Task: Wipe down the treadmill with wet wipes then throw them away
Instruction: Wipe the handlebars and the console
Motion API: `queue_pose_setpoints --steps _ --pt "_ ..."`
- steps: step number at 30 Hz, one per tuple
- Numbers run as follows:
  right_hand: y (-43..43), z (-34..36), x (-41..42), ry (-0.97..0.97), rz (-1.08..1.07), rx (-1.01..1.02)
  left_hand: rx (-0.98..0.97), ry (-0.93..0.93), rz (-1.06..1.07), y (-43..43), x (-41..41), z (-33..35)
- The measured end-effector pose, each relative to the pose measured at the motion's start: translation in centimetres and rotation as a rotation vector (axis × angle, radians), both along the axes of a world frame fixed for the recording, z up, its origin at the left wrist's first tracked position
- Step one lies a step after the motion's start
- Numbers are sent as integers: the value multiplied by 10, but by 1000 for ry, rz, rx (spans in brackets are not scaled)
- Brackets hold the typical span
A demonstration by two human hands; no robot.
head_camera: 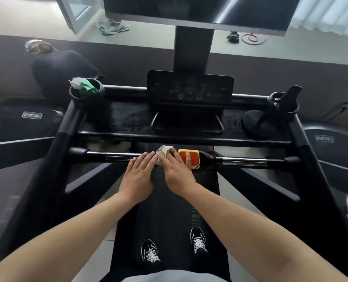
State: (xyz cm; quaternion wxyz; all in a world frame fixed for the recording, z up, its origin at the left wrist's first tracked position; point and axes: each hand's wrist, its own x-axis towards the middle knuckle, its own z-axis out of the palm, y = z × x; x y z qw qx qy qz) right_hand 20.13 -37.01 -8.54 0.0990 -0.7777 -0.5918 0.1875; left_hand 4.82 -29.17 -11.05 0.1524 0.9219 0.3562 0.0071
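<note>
Wiping of the treadmill crossbar (116, 156). The right grip (177, 169) lies with fingers nearly straight, pressing the wet wipe (164, 151) down on the bar; the left grip (138, 174) rests flat just beside it, fingers together and holding nothing, its fingertips at the wipe's near edge.

Hazards, as judged from this position: one finger of the right grip reaches onto the red stop button (191, 154) immediately to that grip's outer side, so a firm stroke in that direction could depress it or carry moisture into its seams; the wipe is pressed rather than pinched, so a quick pass along the rounded bar could roll it out from under the fingers and drop it to the belt (165, 210) below both grips.

The wipe is white, crumpled into a small wad with grey creases; most of it protrudes just beyond the right fingertips, the rest hidden beneath them; whether it is soiled cannot be told.
</note>
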Motion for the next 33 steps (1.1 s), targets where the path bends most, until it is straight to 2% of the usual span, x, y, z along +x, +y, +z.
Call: queue_pose_setpoints --steps 3,5,9,11,14,18,22,30,33 --pt "-16 -8 10 -99 -56 78 -9 -36 13 -2 0 -3" --pt "-35 -13 21 -139 -194 117 -24 -50 16 -5 0 -4" --pt "-62 -23 36 -88 -521 78 -5 -59 13 -9 0 -8" --pt "-60 -25 30 -54 -573 71 -2 -74 4 -9 -1 -10" --pt "-45 -24 9 -67 -502 106 5 -114 -19 -7 -4 -14" --pt "-17 -22 -18 -155 -293 91 -2 -151 -65 1 -13 -16" --pt "16 -17 -42 -188 -121 65 49 -195 -10 17 -32 -19" --pt "28 -7 -25 -301 -79 30 140 -160 79 44 -69 -26" --pt "33 -10 -39 -269 -87 40 150 -158 122 50 -83 -26"
